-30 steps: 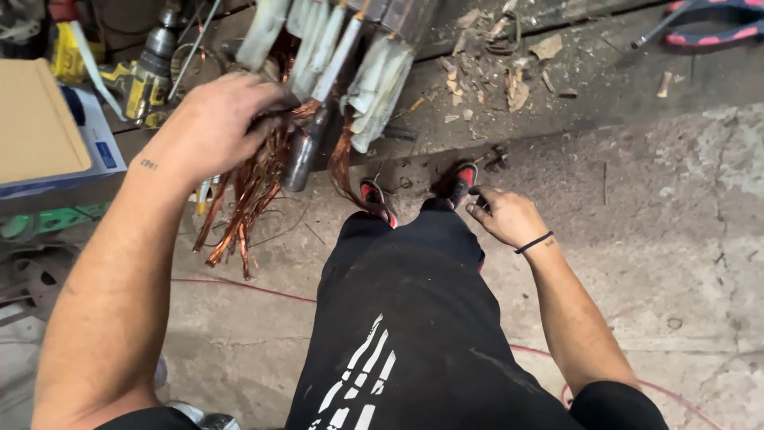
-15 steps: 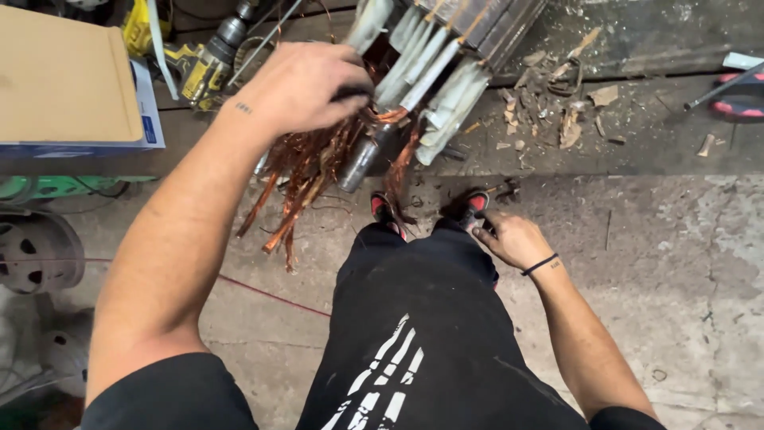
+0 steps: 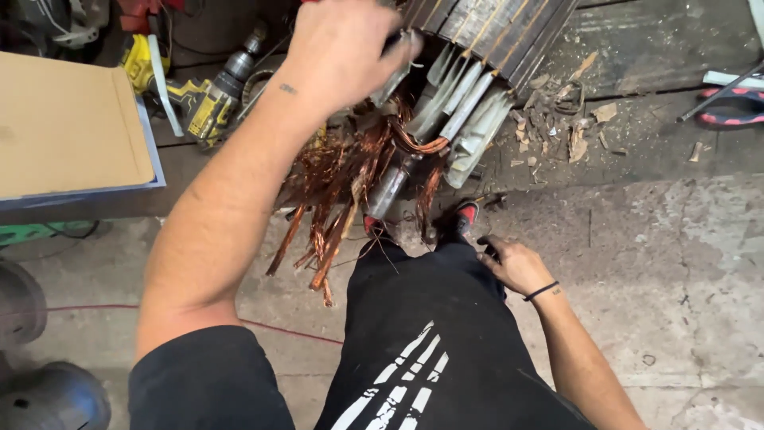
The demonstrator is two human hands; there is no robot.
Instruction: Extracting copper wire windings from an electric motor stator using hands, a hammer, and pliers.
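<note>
- Copper windings [image 3: 342, 191], head view: a ragged bundle of reddish wire strands hangs from the open end of a motor stator [image 3: 485, 32] at top centre, spilling down and left toward the floor.
- Stator core is dark and ribbed, lying on a dirty wooden bench [image 3: 637, 95]; pale grey insulation strips [image 3: 469, 119] stick out of its slots just right of the copper.
- Left hand [image 3: 342, 48] is up at the stator's mouth, back of the hand to the camera, fingers curled shut around a grey strip or tool at the slot ends; what exactly it grips I cannot tell.
- Right hand [image 3: 513, 263] is low, resting at the edge of the person's black trouser leg [image 3: 430, 334], fingers loosely bent, nothing visibly held; a dark band circles the wrist.
- Shoes with red trim [image 3: 465, 215] show just below the hanging copper.
- Left of the stator: a yellow and black cordless drill [image 3: 211, 95] lies on the bench, beside a flat brown cardboard sheet [image 3: 68, 127].
- Wood chips and scraps [image 3: 573, 135] lie scattered on the bench right of the stator.
- Concrete floor [image 3: 676, 279] is stained; a thin red cord [image 3: 87, 308] runs across it at left.
</note>
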